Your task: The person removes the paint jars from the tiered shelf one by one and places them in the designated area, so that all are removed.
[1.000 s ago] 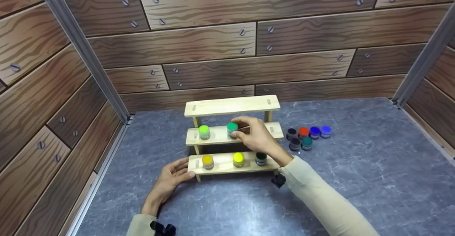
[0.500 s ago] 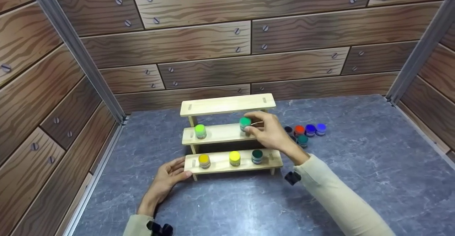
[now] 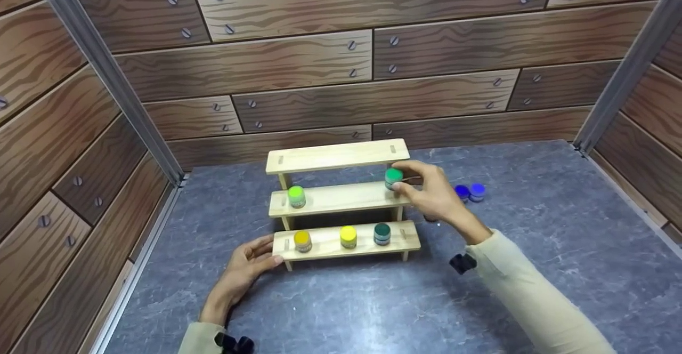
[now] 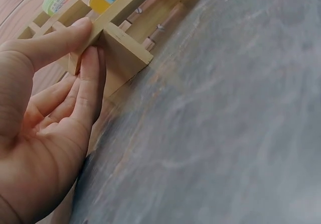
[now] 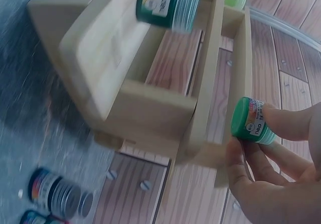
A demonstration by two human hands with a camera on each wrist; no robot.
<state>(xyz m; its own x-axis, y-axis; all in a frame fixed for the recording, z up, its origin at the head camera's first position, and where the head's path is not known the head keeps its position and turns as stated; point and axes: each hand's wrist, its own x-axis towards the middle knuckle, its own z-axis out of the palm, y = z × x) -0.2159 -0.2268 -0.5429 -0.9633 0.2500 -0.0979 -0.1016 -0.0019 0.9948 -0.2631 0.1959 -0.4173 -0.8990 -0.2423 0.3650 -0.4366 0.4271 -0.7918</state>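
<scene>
Pinching the green jar (image 3: 394,177), the right hand (image 3: 438,196) hides some jars behind; left hand (image 3: 246,268) spread against the rack (image 3: 330,244)

A grey marbled tabletop (image 3: 533,247) bears a wooden stepped rack (image 3: 341,199) and loose blue jars (image 3: 470,192).

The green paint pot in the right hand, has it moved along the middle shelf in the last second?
Yes. The green paint pot, pinched by the right hand, has gone rightward from mid-shelf to the right end of the middle shelf.

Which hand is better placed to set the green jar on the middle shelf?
The right hand: it already pinches the green jar by the middle shelf. The left hand steadies the bottom shelf.
</scene>
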